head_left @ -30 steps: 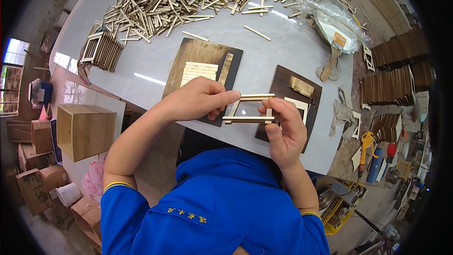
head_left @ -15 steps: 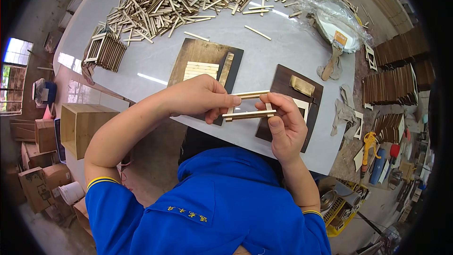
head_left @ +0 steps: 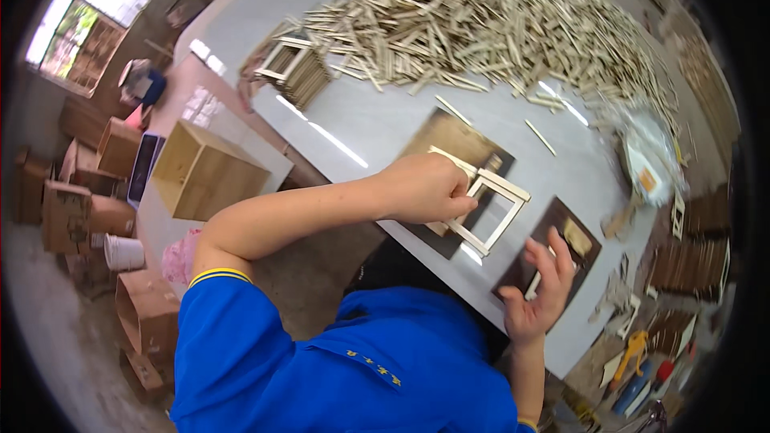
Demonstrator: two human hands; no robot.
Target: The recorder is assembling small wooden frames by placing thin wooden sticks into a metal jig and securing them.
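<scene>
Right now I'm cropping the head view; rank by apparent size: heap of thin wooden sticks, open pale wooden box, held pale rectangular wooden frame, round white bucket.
Largest to smallest:
Stick heap
Wooden box
Wooden frame
White bucket

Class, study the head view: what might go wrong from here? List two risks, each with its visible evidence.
1. The left hand alone holds the wooden frame by one side, while the right hand is open and apart from it; the frame could twist or slip.
2. The stack of frames stands near an edge of the table; a bump might topple it.
</scene>
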